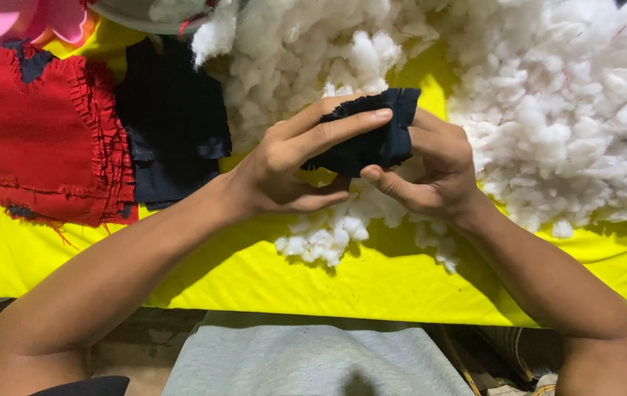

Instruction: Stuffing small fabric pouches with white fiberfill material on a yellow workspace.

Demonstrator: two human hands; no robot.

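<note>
Both hands hold a small dark navy fabric piece [372, 139] above the yellow cloth [372, 286]. My left hand [295, 165] grips its left side, fingers stretched over the top and thumb underneath. My right hand [431, 172] holds the right side, thumb pressing at the lower edge. A big heap of white stuffing fibre [548, 103] lies just behind the hands, and loose tufts [328, 235] sit beneath them.
A stack of red frilled-edge fabric pieces [42, 139] lies at the left, with dark navy pieces [170, 125] next to it. Pink material [5, 22] shows in the top left corner. The yellow cloth's front edge runs close to my body.
</note>
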